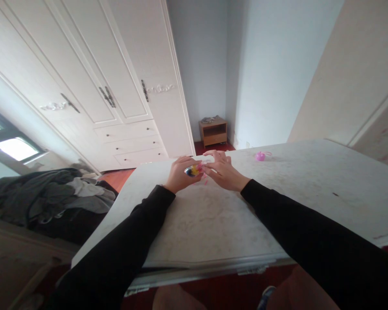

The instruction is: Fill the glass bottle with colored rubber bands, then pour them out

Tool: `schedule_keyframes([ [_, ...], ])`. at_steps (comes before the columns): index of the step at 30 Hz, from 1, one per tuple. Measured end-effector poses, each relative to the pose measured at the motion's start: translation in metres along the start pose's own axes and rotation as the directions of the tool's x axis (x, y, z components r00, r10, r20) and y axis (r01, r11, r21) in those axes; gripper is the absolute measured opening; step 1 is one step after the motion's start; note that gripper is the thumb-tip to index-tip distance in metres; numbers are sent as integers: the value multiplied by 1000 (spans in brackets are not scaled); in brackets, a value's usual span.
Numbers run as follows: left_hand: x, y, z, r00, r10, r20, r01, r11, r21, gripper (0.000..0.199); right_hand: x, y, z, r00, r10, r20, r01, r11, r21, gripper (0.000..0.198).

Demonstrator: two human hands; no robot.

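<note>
A: Where's the part?
B: Over the white table's far side. Left hand and right hand: fingers clamped on opposite ends of the small multicoloured object.
A: Handling?
B: Probably light, stiff, slick. Grip by the ends.

No legible lettering, numbers or signs (brands included).

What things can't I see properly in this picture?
All in the head view:
- The bright thing: partly covered by the left hand and right hand, and too small to tell what it is.
- The dark speck on the table: too small.
- The grey thing on the cabinet: blurred and far off.
- The shoe: cut off by the bottom edge.
</note>
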State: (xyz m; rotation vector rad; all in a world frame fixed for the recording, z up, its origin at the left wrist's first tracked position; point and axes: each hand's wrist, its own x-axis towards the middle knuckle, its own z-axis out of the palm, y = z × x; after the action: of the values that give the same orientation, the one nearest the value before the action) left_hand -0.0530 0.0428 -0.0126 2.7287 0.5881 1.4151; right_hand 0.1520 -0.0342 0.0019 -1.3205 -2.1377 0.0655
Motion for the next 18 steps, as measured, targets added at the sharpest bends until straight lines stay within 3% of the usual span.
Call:
schedule_keyframes([
  [6,1,-1,1,1000,-5,25,3,998,64,22,2,1,5,999,-8,41,8,1000,1,48],
  [10,0,-5,0,995,-91,-39,92,995,24,29,3,3,4,988,-22,-154,32,997,65,37],
  [14,0,-7,-2,986,-129,-102,129,992,0,27,6,7,4,930,-38,-366,95,986,139,26],
  [16,0,-10,-1,967,-180,-182,180,984,-15,26,7,12,8,924,-18,-383,84,984,159,19],
  [18,1,-15,0,924,-262,-279,263,964,-35,27,8,17,17,948,42,-315,8,988,154,12],
])
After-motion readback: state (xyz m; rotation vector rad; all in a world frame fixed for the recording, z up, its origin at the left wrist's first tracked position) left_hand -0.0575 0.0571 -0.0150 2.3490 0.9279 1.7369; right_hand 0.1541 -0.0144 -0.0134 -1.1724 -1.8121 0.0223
